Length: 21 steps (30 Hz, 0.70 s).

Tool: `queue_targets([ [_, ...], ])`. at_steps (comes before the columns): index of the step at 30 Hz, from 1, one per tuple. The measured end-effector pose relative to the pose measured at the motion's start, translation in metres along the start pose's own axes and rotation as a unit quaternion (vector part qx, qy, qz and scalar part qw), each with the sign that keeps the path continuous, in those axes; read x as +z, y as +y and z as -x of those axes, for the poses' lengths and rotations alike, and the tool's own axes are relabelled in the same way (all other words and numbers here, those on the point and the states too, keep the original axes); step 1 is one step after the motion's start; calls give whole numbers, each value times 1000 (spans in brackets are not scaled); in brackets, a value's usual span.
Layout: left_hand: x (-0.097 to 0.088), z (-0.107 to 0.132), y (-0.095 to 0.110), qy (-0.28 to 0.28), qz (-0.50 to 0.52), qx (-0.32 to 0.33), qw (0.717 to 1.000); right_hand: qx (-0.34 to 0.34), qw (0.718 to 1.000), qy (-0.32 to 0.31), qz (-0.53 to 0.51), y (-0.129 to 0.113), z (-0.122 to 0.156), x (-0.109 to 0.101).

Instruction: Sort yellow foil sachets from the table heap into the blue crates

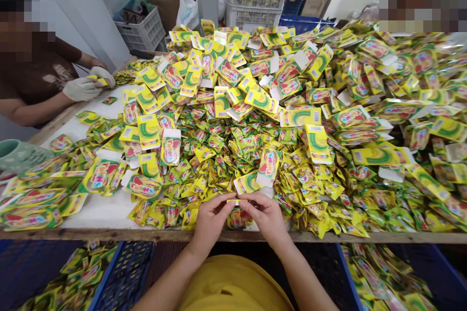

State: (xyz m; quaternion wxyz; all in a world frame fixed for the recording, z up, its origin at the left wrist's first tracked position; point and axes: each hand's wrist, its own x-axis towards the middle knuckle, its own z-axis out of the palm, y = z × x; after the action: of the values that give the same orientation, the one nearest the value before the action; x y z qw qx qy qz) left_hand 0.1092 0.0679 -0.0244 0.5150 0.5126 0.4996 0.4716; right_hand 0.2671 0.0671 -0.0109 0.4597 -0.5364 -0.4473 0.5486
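White table (105, 211), heaped edge to edge with yellow-green sachets (219, 143); blue crate (124, 272) below, co-worker's gloved hand (82, 90) at far left. Left hand (210, 221) and right hand (266, 216) meet at the near edge, fingers curled in. Between them they pinch one packet (236, 215) by its top, thumbs and fingertips touching it on either side.

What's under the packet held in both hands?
Left hand and right hand pinch the packet over the table's front edge. Under it lie more yellow-green sachets; the tabletop there is covered by them, and the hands hide what lies to either side.
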Motion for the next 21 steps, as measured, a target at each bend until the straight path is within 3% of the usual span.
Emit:
queue_targets([
  [2, 1, -2, -1, -10, -15, 21, 1000, -18, 1000, -2, 2, 2, 0, 0],
  [6, -3, -4, -3, -34, -57, 138, 988, -57, 998, -10, -4, 5, 4, 0],
  [13, -17, -1, -8, -86, -152, 277, 945, -187, 978, 15, 95, 9, 13, -2],
  [18, -21, 5, -15, -132, -178, 316, 923, -264, 946, 42, 182, 23, 28, 0],
  [21, -18, 8, -21, -129, -166, 316, 925, -275, 930, -9, 242, 19, 30, -18],
])
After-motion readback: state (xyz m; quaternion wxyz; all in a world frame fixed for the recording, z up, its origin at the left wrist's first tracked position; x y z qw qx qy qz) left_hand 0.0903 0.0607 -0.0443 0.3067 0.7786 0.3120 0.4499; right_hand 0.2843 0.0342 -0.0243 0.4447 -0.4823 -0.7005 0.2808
